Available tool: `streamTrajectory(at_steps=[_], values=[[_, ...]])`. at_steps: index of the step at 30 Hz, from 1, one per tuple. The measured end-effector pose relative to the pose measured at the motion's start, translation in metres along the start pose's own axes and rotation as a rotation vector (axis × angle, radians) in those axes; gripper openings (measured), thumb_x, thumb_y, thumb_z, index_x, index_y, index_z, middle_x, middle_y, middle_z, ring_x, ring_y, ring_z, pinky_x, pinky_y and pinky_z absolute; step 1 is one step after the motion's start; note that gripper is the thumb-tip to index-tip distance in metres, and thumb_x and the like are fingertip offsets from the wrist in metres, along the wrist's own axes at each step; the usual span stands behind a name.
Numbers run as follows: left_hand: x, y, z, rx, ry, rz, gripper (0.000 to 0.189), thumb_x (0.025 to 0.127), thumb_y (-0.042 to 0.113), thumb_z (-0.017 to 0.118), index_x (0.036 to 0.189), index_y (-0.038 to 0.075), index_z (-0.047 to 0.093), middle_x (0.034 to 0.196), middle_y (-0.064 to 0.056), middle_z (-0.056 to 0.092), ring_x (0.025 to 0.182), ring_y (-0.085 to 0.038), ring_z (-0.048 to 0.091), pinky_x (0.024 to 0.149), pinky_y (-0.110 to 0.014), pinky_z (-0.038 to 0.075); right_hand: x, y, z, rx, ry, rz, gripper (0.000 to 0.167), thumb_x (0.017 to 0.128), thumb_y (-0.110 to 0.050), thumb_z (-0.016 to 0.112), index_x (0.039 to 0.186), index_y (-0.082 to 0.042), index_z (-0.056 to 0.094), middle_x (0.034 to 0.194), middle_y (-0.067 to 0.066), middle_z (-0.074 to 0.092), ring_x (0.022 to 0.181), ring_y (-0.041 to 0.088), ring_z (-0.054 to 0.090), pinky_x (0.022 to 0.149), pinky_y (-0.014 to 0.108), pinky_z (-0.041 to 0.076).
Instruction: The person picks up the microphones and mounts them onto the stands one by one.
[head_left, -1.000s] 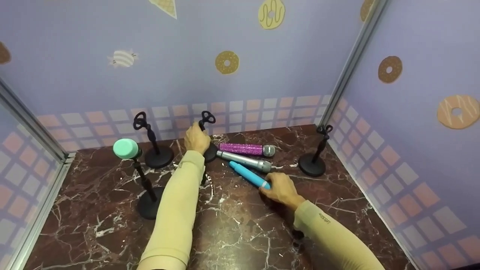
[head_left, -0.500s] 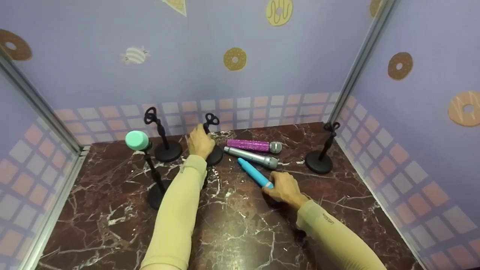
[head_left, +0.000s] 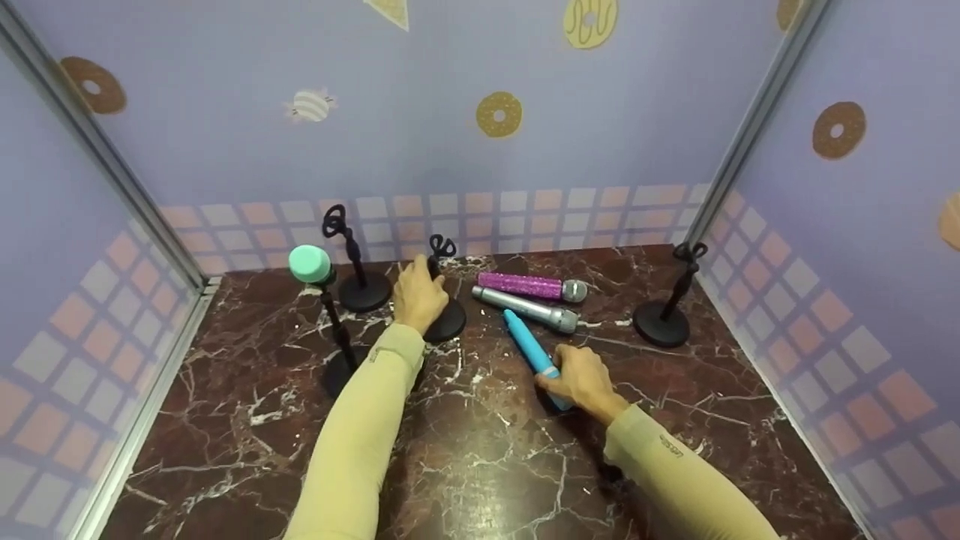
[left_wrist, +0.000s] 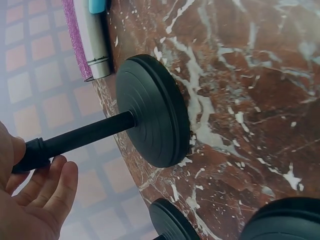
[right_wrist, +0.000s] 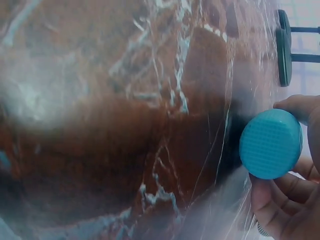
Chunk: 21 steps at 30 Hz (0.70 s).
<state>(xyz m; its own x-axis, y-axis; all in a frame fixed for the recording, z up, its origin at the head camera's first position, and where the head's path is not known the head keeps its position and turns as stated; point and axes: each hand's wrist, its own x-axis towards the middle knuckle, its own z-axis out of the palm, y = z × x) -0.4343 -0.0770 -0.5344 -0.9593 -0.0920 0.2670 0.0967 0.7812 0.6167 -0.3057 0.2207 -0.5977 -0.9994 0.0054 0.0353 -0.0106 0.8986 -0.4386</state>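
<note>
Landmark: silver microphone (head_left: 525, 308), lying on the marbled tabletop (head_left: 487, 465), grille end to the right.

Left hand (head_left: 418, 298) was clamped on the post of the middle black stand (head_left: 448, 321), just left of the silver microphone. Left wrist view showed fingers (left_wrist: 62, 190) curled around the upper post, thumb on the opposite side. The double-loop clip (head_left: 442, 246) stuck out above the hand. Stand leaned in that view; couldn't tell if its base sat flat.

Right hand (head_left: 581, 376) was clamped on the blue microphone (head_left: 529, 343), near its white band. That mic lay slanted on the person's side of the silver microphone, tapered end near it, rounded mesh-textured end toward the person. Right wrist view had thumb and fingers on either side of the rounded end. Couldn't tell if that end touched the tabletop.

Others: magenta glitter microphone (head_left: 525, 286) was just behind the silver microphone, roughly parallel. Right stand (head_left: 663, 324) stood upright, well right of the silver microphone. Rear-left stand (head_left: 364, 292) was well left of it, loops up. Front-left stand (head_left: 341, 334) was left of it and closer to the person, with a mint-green microphone head (head_left: 310, 263) on top.
</note>
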Motion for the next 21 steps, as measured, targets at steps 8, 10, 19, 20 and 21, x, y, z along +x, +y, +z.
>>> streamTrajectory(at_steps=[8,10,19,20,21], values=[[-0.021,0.001,-0.001,0.042,0.037,0.052,0.035,0.106,0.023,0.074,0.129,0.0,0.062,0.13,-0.026,0.075,0.119,-0.053,0.075,0.105,-0.062,0.062,-0.011,-0.005,0.003,0.005,0.017,0.019,0.043,0.081,-0.046,0.093,0.087,-0.013,0.066,0.085,0.01,0.071,0.077,0.031,0.068,0.072,0.056,0.062],[-0.026,0.0,-0.001,0.056,0.043,0.071,0.035,0.106,0.024,0.074,0.127,-0.002,0.062,0.127,-0.027,0.075,0.117,-0.054,0.076,0.104,-0.062,0.062,-0.014,-0.006,0.004,0.005,0.02,0.026,0.044,0.081,-0.047,0.093,0.088,-0.013,0.066,0.086,0.01,0.072,0.077,0.031,0.069,0.073,0.055,0.063],[-0.041,0.001,-0.003,0.048,0.056,0.078,0.033,0.105,0.026,0.075,0.121,0.0,0.062,0.123,-0.026,0.075,0.112,-0.053,0.077,0.098,-0.062,0.064,-0.022,-0.015,0.007,-0.009,0.023,0.052,0.045,0.081,-0.047,0.092,0.085,-0.011,0.065,0.085,0.012,0.073,0.076,0.032,0.071,0.07,0.054,0.064],[-0.042,0.001,-0.004,0.047,0.059,0.078,0.033,0.104,0.025,0.076,0.121,0.0,0.062,0.123,-0.026,0.075,0.112,-0.054,0.077,0.098,-0.063,0.064,-0.023,-0.017,0.008,-0.015,0.025,0.054,0.045,0.081,-0.048,0.092,0.084,-0.012,0.064,0.084,0.011,0.073,0.076,0.032,0.072,0.071,0.055,0.064],[-0.043,0.001,-0.005,0.048,0.062,0.08,0.033,0.104,0.025,0.076,0.121,0.0,0.062,0.123,-0.026,0.075,0.112,-0.053,0.077,0.099,-0.063,0.063,-0.023,-0.019,0.008,-0.025,0.025,0.051,0.045,0.081,-0.048,0.091,0.083,-0.012,0.064,0.084,0.011,0.073,0.076,0.033,0.073,0.071,0.055,0.065]])
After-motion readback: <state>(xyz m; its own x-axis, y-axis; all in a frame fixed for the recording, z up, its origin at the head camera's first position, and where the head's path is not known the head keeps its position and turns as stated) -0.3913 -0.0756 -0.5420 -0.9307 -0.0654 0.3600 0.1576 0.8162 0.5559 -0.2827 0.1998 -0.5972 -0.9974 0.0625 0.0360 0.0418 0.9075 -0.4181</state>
